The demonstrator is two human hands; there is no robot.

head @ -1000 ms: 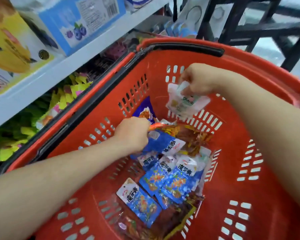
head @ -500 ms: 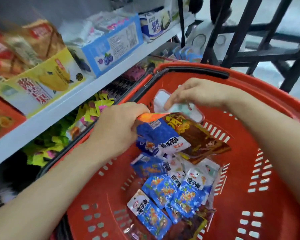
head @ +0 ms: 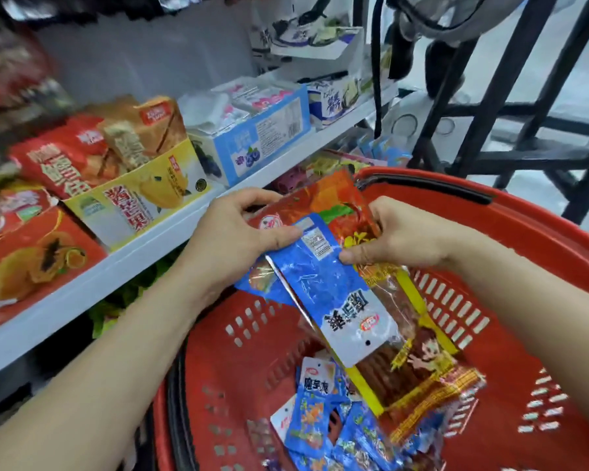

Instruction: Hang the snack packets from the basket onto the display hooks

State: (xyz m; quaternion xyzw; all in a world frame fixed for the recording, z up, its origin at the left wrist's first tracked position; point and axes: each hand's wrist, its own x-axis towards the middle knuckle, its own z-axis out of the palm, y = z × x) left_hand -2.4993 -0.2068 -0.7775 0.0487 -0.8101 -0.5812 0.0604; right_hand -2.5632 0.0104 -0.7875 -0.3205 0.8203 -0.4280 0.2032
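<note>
Red basket [head: 541, 246] below, loose packets in its bottom. Long red packet [head: 419, 362] and blue packet [head: 334, 294] held over it, long axes running down-right from the grips, blue's hang hole at the far end. Left hand [head: 232, 239] pinches blue's upper end; right hand [head: 398, 236] pinches red alongside.

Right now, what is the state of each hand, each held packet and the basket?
blue packet: held up, hang-hole end down, lying on the red packet.
red packet: held over the basket, tilted.
left hand: grips both packets, thumb on the blue packet.
right hand: grips the red packet, thumb at the blue packet's edge.
basket: holds loose packets at its bottom.
</note>
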